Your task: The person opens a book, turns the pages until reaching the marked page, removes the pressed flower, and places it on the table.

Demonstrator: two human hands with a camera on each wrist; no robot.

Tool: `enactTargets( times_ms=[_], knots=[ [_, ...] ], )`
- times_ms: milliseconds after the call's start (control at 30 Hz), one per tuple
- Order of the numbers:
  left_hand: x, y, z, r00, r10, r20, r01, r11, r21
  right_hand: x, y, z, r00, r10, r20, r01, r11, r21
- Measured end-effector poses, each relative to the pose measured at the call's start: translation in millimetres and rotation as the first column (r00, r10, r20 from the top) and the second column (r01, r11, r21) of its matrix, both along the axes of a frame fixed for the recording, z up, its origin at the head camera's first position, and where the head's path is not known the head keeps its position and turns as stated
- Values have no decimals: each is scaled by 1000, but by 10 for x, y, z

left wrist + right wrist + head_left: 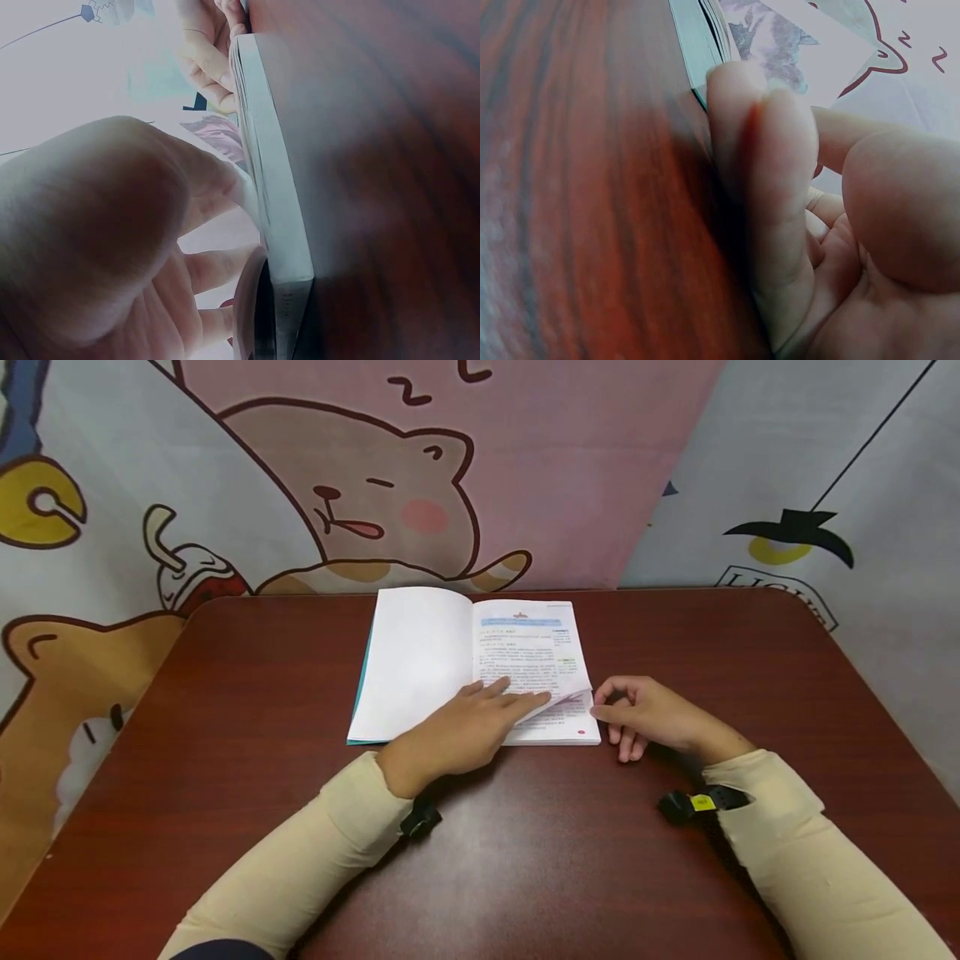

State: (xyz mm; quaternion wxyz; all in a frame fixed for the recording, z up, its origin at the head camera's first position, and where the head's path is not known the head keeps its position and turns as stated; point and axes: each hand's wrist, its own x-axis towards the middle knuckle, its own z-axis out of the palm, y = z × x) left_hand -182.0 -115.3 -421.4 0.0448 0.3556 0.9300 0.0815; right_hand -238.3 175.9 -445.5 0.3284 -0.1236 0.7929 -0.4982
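Note:
An open book point(423, 668) lies on the table, its left page blank and its right page point(517, 643) printed with text. My left hand point(465, 727) lies across the lower middle of the book, fingers stretched over the printed page. The lower right part of that page is raised, and printed text shows on the page beneath. At the raised page's right edge, my right hand point(652, 714) pinches with thumb and forefinger, its other fingers loosely bent. In the right wrist view the underside of the raised page point(772, 45) carries a picture. Fingers partly hide the pinch there.
The brown wooden table point(225, 710) extends around the book on both sides and in front. Behind it hangs a cloth point(570, 468) with cartoon animals. Both forearms wear pale sleeves point(300, 852), with a dark wrist device point(701, 804) at the right cuff.

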Motion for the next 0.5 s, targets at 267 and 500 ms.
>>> enactTargets(
  times_ms=[267,500],
  knots=[
    [-8,3,-20,1000,14,-13,-13,999,31,6,-10,19,1000,-16,4,16,1000,16],
    [-27,-10,-12,999,10,-48,-7,998,66,0,-10,19,1000,-17,10,17,1000,18]
  ],
)
